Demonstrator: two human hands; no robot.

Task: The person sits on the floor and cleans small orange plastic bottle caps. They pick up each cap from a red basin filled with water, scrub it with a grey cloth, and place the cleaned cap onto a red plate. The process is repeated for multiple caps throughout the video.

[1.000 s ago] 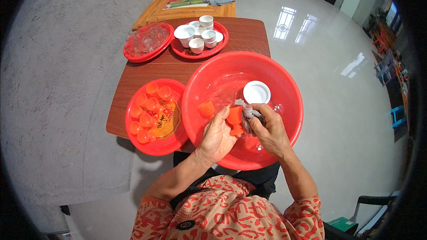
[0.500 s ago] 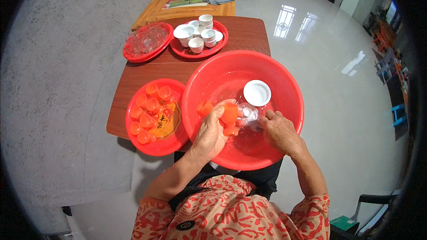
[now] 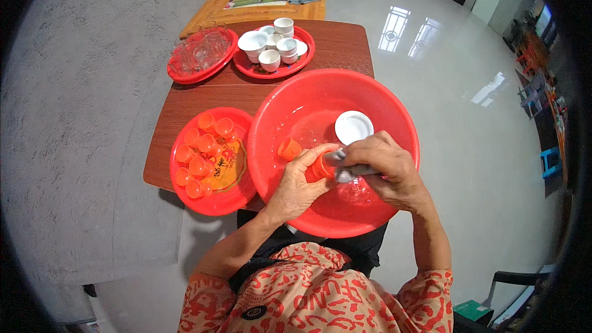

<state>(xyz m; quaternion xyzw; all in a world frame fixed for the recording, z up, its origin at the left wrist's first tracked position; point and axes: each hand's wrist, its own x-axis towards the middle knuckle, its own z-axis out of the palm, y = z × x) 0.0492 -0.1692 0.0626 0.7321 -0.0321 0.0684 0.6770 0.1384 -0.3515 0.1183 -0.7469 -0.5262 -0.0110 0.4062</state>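
Note:
Over a large red basin (image 3: 394, 114) of water, my left hand (image 3: 291, 188) is closed around a small orange cup (image 3: 319, 168). My right hand (image 3: 390, 163) grips a wet grey cloth (image 3: 349, 173) and holds it against the cup's mouth. Part of the cloth is hidden by the fingers. Another orange cup (image 3: 288, 148) lies in the basin just beyond my left thumb. A round white dish (image 3: 354, 127) rests in the basin beyond my right hand.
Left of the basin, a red tray (image 3: 216, 206) carries several orange cups (image 3: 206, 143). Farther back on the brown table (image 3: 166, 142) are a red tray of white bowls (image 3: 269, 60) and one of clear glasses (image 3: 206, 52). A lighter wooden table (image 3: 209, 9) with a grey cloth stands behind.
My right hand has risen from the water and moved left with the grey cloth, now at the cup. My left hand has turned the cup's mouth toward it.

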